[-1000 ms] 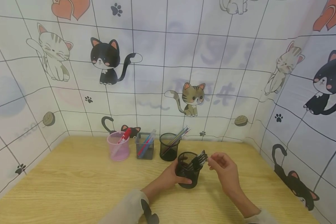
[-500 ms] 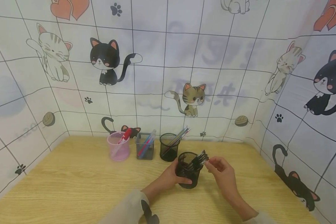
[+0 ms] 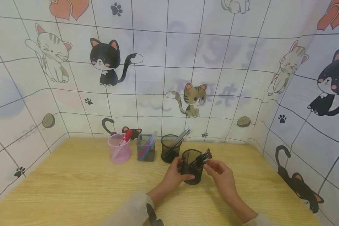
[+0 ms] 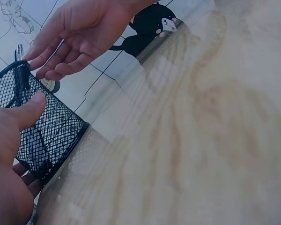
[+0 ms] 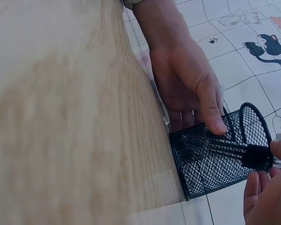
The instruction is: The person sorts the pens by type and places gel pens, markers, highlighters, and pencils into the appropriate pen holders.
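Note:
My left hand (image 3: 173,175) grips a black mesh pen holder (image 3: 195,175) from its left side, the thumb across its front. The left wrist view shows this holder (image 4: 61,126) with its base close to the table; whether it touches is unclear. A bundle of thin black-and-silver sticks (image 3: 203,158), their kind unclear, leans in it toward the right. At the right of the rim, my right hand (image 3: 223,180) has thumb and fingertips on the holder beside the bundle. In the right wrist view, the thumb and fingers (image 5: 254,187) lie about the rim, partly out of frame.
Behind, along the wall, stand a pink cup (image 3: 120,153) with a red marker (image 3: 126,136), a grey square mesh holder (image 3: 149,155) with pens, and another black mesh holder (image 3: 170,155) with long thin sticks. A cat-patterned cloth (image 3: 158,78) covers the walls around the wooden table (image 3: 87,188).
The pen holder and my left hand have moved a little away from me and to the right. My right hand has come in from the right, from the stick ends to the holder's rim.

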`<state>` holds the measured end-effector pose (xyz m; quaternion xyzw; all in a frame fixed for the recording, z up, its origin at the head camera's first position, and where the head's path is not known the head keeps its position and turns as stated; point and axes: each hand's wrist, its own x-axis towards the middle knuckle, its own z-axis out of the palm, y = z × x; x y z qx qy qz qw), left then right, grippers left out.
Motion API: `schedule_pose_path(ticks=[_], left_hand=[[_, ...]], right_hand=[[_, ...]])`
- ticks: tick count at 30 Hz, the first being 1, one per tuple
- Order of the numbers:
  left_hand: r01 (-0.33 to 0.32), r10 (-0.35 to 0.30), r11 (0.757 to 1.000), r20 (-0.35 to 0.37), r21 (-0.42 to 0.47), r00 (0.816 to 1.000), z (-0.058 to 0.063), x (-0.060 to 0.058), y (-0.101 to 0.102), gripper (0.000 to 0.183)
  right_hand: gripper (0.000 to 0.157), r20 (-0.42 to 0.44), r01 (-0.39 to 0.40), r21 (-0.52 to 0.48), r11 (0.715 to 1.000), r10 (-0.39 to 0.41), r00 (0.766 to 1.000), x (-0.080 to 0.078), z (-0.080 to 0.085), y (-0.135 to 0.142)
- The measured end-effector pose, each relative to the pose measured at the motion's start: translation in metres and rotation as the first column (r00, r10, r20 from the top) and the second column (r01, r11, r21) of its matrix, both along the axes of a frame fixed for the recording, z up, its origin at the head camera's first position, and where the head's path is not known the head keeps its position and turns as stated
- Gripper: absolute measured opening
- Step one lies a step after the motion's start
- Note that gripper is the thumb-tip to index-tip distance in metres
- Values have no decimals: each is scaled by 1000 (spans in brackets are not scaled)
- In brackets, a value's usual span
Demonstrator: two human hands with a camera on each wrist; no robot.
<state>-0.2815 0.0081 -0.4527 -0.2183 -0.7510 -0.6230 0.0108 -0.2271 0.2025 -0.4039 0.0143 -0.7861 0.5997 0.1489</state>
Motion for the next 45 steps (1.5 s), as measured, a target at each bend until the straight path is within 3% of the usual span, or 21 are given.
schedule_pose_path(ticks=[7, 12, 18, 23, 30, 37, 45], left_hand=[[-142, 138, 989, -106, -27, 985, 1, -5, 17, 68], [-257, 249, 965, -125, -55, 960, 7, -7, 34, 71], [-360, 355, 932, -122, -25, 927, 8, -14, 50, 68], [-382, 378, 924, -103, -20, 920, 10, -20, 58, 64], [-423, 404, 900, -162, -105, 900, 14, -32, 63, 61], [-410, 382, 896, -175, -167, 907, 17, -43, 65, 61], [-419, 387, 884, -180, -207, 905, 19, -47, 68, 59]], right_hand=[[39, 14, 42, -14, 999, -42, 999, -8, 1, 3], [40, -22, 60, 6, 998, -60, 998, -16, 0, 8], [38, -40, 16, -44, 999, -18, 999, -25, -1, 10], [37, -51, -19, -59, 998, 16, 999, -33, -3, 13], [39, -113, -109, -100, 989, 97, 989, -45, -6, 15], [41, -114, -137, -134, 982, 122, 986, -54, -6, 16], [41, -91, -131, -155, 979, 118, 989, -59, -6, 20]])
